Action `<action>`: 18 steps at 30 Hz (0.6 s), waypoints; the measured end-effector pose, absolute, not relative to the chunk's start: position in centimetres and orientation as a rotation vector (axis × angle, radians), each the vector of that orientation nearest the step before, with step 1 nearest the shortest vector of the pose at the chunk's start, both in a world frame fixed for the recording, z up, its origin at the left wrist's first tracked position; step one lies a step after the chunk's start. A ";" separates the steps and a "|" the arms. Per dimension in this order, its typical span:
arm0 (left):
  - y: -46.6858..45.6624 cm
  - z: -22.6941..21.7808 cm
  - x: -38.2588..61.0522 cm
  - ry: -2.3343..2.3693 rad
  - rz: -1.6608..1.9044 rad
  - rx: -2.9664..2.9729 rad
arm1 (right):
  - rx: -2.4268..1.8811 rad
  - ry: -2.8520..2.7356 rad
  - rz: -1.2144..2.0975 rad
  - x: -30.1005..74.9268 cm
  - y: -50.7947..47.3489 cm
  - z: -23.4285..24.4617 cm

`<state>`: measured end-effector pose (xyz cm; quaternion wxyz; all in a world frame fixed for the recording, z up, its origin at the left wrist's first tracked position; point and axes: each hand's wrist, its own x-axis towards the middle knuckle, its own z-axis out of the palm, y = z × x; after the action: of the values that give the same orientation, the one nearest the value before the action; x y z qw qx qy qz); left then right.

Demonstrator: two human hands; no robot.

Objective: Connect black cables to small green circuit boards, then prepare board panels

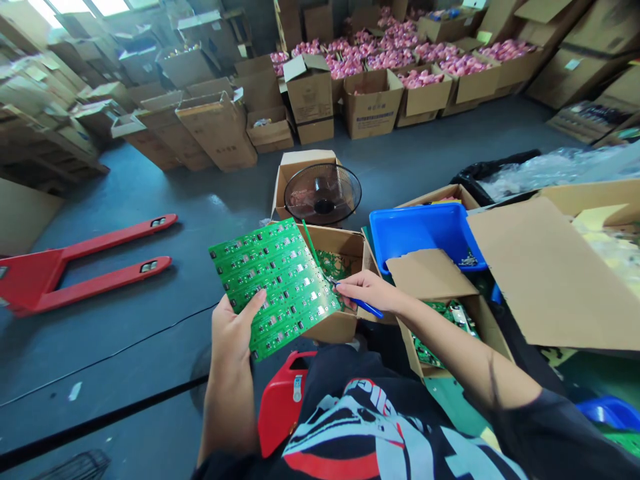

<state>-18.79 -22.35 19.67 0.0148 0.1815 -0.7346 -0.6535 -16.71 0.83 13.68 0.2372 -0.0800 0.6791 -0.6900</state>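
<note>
My left hand [237, 323] grips a green circuit board panel [280, 283] by its near left edge, thumb on top. The panel is tilted and carries rows of small components. In my right hand [367, 291] is a blue-handled pair of pliers [367, 308], with its jaws at the panel's right edge. A narrow green edge strip [310, 241] stands away from the panel at its far end, close to the jaws. Beneath lies a cardboard box [345, 240] holding green board scraps [333, 265]. The exact bite of the jaws is too small to make out.
A black fan guard [323, 193] rests over another box behind. To the right are a blue bin [420, 230] and a carton of boards [487, 327]. A red pallet jack [100, 267] stands left; cartons of pink items [423, 79] line the back.
</note>
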 end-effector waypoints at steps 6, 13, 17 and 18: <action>-22.8 18.9 -19.1 -2.511 -1.700 0.453 | -0.137 2.158 -1.711 -17.1 -0.2 12.8; -22.4 19.1 -19.1 -2.645 -1.401 0.355 | -0.138 2.386 -1.499 -17.4 -0.8 12.0; -21.7 19.7 -18.9 -2.683 -1.254 0.341 | -0.128 2.521 -1.362 -17.6 -1.2 12.1; -21.5 19.8 -18.9 -2.689 -1.225 0.343 | -0.120 2.550 -1.329 -17.6 -1.4 12.1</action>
<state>-18.87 -21.51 19.83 0.0831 0.1149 -0.9008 -0.4104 -17.63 -1.37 12.12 0.1314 -0.0412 0.8783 -0.4579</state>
